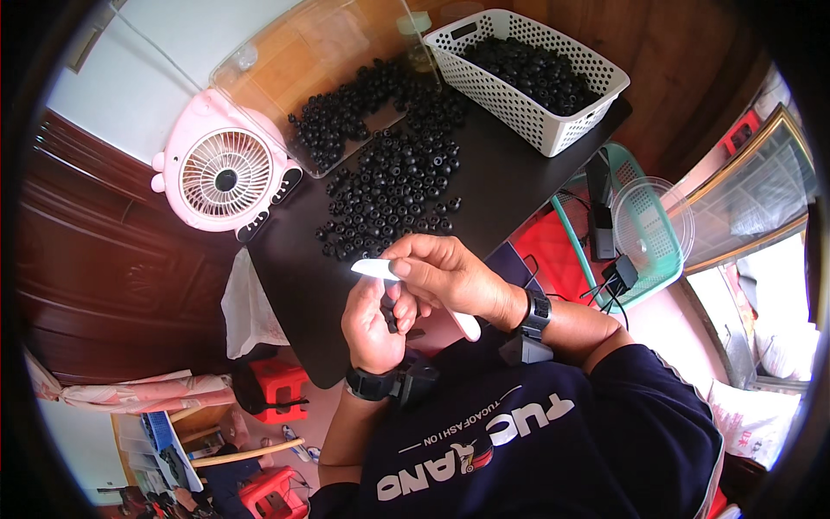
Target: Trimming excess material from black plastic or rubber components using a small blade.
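Note:
Above the near edge of the dark table (298,298), my two hands meet in front of my chest. My right hand (454,275) is closed round a pale, knife-like tool. The tool's bright white blade-shaped end (373,268) points left past my thumb, and a rounded pale end (468,326) comes out below the palm. My left hand (370,324) is closed on small black parts (389,313), partly hidden by the fingers. The white end lies at the left thumb's tip. Just beyond my hands spreads a pile of small black round parts with holes (393,186).
A pink fan (226,177) stands left of the pile. Behind it, a clear bin (251,73) lies tipped with black parts spilling out. A white perforated basket (566,130) of black parts stands far right. Beside the table are a green basket (666,272) and red stools (281,381).

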Motion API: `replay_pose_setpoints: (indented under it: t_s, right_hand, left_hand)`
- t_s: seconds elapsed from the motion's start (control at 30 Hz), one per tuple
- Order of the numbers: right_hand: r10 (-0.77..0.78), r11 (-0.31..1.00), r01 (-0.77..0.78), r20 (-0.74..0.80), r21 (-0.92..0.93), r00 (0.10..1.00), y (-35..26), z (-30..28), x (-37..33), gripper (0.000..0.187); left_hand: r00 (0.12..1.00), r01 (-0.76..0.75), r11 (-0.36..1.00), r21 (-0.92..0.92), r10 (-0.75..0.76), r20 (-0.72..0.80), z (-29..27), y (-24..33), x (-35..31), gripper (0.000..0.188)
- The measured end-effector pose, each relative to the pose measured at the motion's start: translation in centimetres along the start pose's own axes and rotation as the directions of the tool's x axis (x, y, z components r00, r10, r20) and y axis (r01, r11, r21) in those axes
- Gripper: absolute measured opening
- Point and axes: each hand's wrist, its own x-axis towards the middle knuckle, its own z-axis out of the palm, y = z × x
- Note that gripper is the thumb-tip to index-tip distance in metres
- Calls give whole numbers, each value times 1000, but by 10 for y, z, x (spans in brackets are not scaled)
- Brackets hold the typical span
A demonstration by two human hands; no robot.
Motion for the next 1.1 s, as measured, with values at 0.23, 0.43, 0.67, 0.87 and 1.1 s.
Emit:
replay_pose_setpoints:
  t_s: [0.23,0.43,0.67,0.87,1.1]
  right_hand:
    - [-31,998,32,-22,50,999,3,-3,1,24]
    - [-13,999,15,-43,37,999,4,1,1,23]
    - [-55,998,54,-47,-26,997,8,-2,3,22]
    - [-40,999,39,-34,-32,999,6,1,2,22]
    - [-43,998,42,-29,-40,999,8,0,1,21]
  left_hand:
    - [999,-15,1000,-3,15,32,1,3,2,34]
    - [1000,3,1000,2,-3,27,-2,1,1,35]
    - [999,-12,1000,0,12,42,-3,1,0,35]
    - [1000,-1,1000,7,1,26,-4,1,-1,34]
    - [999,0,1000,-10,1,33,-4,-1,-2,33]
